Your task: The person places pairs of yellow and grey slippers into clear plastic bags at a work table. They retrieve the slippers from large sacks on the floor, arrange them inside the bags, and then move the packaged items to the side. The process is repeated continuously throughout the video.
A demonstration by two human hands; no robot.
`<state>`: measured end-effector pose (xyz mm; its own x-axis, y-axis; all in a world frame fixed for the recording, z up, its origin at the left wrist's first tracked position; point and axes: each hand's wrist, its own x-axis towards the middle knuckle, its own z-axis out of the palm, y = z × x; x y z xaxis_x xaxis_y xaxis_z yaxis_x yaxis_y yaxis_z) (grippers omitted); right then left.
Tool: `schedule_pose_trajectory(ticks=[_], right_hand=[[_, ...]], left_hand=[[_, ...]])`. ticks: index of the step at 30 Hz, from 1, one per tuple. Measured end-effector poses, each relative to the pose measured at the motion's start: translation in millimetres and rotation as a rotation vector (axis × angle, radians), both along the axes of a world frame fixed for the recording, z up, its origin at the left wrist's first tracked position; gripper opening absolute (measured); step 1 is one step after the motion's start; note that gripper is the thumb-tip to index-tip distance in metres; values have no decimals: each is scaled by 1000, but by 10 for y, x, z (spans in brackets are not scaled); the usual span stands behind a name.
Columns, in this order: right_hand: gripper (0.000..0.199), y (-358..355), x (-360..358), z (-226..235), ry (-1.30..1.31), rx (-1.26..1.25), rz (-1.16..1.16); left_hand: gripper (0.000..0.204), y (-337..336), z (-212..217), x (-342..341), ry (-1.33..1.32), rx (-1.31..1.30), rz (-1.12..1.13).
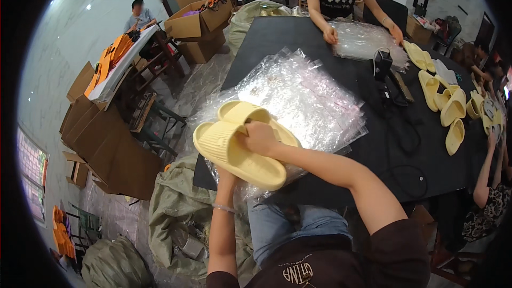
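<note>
A pair of pale yellow slide slippers is held up over the near left edge of the black table. My right hand is closed on the pair, its fingers tucked in at the ribbed straps. Beneath the nearer slipper is my left hand; the slipper hides its fingers, so its grip does not show. Clear plastic bags lie in a broad, shiny stack just beyond the slippers, and crinkled film also shows close around my left hand.
Across the black table, a person handles another pile of clear bags. More yellow slippers lie along the right side, near a dark tape-dispenser-like device. Cardboard boxes and a green sack stand left.
</note>
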<state>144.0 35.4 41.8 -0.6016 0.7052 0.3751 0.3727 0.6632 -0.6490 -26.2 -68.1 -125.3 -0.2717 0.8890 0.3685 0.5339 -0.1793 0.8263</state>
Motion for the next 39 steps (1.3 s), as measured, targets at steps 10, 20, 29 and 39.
schedule_pose_trajectory(ticks=[10, 20, 29, 39], right_hand=[[34, 51, -42, -188, 50, -1, 33], [27, 336, 208, 56, -323, 87, -76], [24, 1237, 906, -48, -360, 143, -544], [25, 1735, 1264, -403, -275, 42, -664]], left_hand=[[40, 76, 453, 192, -723, 53, 136], [70, 119, 1233, 564, 786, -438, 464], [82, 150, 1151, 596, 700, -424, 620], [86, 144, 1304, 696, 721, -421, 594]])
